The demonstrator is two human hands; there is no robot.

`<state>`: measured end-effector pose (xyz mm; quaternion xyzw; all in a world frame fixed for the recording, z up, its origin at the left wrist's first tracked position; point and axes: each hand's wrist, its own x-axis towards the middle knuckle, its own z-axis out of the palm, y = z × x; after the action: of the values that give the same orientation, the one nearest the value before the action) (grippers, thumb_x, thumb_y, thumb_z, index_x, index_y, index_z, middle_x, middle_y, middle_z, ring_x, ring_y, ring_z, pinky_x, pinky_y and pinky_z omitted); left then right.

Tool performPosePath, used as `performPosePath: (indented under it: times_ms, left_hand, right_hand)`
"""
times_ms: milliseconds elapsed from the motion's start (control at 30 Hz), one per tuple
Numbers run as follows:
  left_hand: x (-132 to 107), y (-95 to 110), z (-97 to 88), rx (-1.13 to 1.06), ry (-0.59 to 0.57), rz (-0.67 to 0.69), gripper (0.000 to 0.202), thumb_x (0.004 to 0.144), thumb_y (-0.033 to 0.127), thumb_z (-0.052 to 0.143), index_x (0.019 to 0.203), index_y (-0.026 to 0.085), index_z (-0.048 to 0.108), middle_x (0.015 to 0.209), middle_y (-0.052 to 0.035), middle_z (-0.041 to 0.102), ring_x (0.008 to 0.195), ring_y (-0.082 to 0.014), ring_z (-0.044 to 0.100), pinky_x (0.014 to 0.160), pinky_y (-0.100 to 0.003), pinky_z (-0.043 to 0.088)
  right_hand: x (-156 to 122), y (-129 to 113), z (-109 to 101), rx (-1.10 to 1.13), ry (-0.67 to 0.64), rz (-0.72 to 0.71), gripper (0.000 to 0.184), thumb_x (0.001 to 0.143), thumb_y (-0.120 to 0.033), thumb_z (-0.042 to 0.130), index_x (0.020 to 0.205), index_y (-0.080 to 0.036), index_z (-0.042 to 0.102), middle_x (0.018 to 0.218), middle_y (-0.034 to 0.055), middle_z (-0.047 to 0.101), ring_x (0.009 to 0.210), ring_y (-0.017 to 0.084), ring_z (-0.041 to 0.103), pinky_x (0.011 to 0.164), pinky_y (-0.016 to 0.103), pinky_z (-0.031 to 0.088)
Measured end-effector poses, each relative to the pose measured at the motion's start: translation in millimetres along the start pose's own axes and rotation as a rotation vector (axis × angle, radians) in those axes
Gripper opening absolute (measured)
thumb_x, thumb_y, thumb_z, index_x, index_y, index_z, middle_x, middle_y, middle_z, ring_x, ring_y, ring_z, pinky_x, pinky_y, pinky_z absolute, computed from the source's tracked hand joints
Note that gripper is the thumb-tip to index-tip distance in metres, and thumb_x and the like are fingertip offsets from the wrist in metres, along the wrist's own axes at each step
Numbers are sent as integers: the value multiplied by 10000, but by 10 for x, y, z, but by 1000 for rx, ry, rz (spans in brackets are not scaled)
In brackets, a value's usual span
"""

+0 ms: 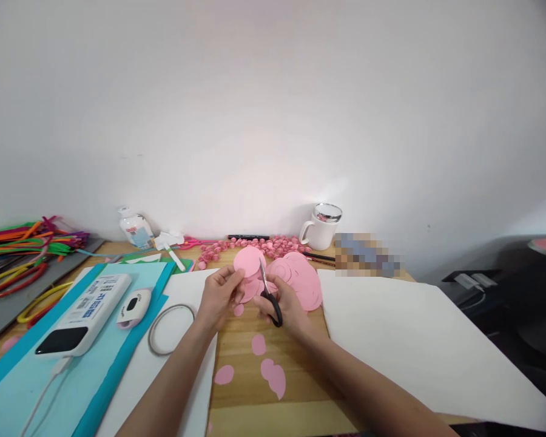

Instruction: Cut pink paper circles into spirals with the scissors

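Between thumb and fingers, my left hand (pixel 221 295) pinches a round pink paper disc (pixel 249 261), held upright over the table. My right hand (pixel 286 301) grips a pair of black-handled scissors (pixel 271 303). Their blades point up at the right edge of the disc; whether they are cutting into it I cannot tell. Behind and beside my right hand lies a pile of larger pink paper discs (pixel 306 285). Smaller pink paper pieces (pixel 258 345) are scattered on the wood below my hands. Several small rolled pink paper pieces (pixel 277 245) are heaped at the back.
White sheets (pixel 418 328) lie on both sides of the wooden table (pixel 241 400). At the left are a white power bank (pixel 86 309) with a cable, a roll of tape (pixel 157 331), and colourful pipe cleaners (pixel 31 243). A white mug (pixel 322 233) stands against the wall.
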<state>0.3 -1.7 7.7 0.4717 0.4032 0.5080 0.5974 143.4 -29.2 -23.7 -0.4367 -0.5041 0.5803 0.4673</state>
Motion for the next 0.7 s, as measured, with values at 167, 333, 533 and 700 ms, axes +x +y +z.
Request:
performPosePath:
  times_ms: [167, 333, 533, 700]
  left_hand:
    - [4, -25, -6, -6, -3, -11, 284, 673, 357, 721, 610, 153, 533, 421, 67, 494, 297, -26, 331, 312, -159, 236]
    - [-5, -25, -12, 75, 6, 2, 284, 641, 304, 745, 547, 150, 525, 337, 94, 396, 296, -18, 266, 326, -161, 226]
    - [-15, -6, 2, 142, -41, -25, 338, 629, 324, 742, 485, 149, 491, 341, 85, 403, 306, -19, 269, 334, -169, 205]
    - [-12, -17, 2, 134, -34, -11, 350, 645, 321, 726, 478, 158, 465, 333, 90, 379, 319, -22, 267, 360, -175, 224]
  right_hand:
    - [-7, 47, 23, -3, -65, -27, 593, 657, -443, 726, 1087, -176, 419, 482, -90, 522, 396, 109, 493, 387, 199, 362]
    - [2, 75, 14, -3, -107, -40, 596, 643, -424, 747, 1087, -187, 427, 544, -71, 548, 458, 119, 522, 431, 214, 382]
    - [11, 14, -9, 66, -49, -93, 626, 573, -403, 800, 1046, -197, 446, 665, -41, 565, 618, 130, 543, 572, 249, 425]
    - [25, 17, -8, 76, -43, -90, 598, 576, -392, 796, 1028, -195, 459, 661, -44, 556, 591, 119, 522, 552, 240, 407]
